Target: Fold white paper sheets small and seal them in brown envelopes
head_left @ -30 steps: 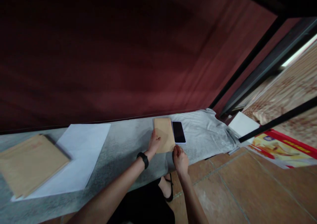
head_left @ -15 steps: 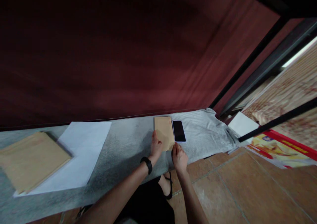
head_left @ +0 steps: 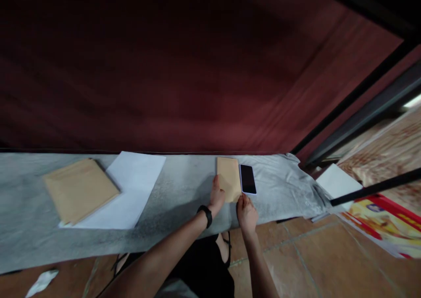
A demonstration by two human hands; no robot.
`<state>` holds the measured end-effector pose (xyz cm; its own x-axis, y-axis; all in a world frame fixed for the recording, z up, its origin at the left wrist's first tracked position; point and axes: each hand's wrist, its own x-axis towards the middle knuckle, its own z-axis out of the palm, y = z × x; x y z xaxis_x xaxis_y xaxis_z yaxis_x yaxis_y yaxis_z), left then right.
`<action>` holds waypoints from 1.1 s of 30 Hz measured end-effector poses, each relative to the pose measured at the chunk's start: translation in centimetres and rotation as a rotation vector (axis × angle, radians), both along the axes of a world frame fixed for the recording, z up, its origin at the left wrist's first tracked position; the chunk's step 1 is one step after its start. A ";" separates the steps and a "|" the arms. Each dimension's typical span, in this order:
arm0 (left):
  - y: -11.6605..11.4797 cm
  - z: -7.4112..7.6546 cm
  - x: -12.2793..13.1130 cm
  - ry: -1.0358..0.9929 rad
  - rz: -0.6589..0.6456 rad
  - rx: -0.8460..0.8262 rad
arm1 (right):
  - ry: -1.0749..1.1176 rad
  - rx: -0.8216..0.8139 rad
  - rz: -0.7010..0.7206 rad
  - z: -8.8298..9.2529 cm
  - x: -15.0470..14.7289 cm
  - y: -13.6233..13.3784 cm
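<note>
A small brown paper envelope (head_left: 229, 175) lies in front of me on the grey cloth. My left hand (head_left: 217, 197), with a black band at its wrist, is closed on the envelope's lower left edge, thumb on top. At the lower right corner, my right hand (head_left: 247, 212) pinches the envelope between thumb and fingers. Just right of the envelope rests a phone (head_left: 247, 179) with a dark screen and a pale rim, close to my right fingertips. The undersides of both hands' grips are hidden.
Larger brown envelopes (head_left: 82, 190) lie stacked partly over white paper (head_left: 141, 179) on the left. Grey cloth (head_left: 184, 179) covers the long narrow surface, with a dark red wall behind. On the right are a black metal bar (head_left: 378, 189) and a red-and-yellow box (head_left: 388, 221).
The view has shifted, so everything on the surface sits farther right in the picture. Both hands keep hold of the envelope, with little visible change in their grip.
</note>
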<state>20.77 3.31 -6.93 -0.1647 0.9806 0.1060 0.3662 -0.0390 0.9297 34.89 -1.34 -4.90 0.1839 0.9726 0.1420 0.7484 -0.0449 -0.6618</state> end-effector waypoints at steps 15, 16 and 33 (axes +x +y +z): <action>-20.4 0.1 -22.9 0.784 0.549 -0.018 | -0.110 0.329 0.643 -3.5 -11.2 -7.0; -21.2 0.0 -23.9 0.853 0.597 -0.043 | -0.158 0.366 0.652 -3.7 -12.5 -7.5; -23.1 3.4 -25.4 0.873 0.409 -0.251 | -0.418 0.436 0.617 -4.8 -14.3 -8.4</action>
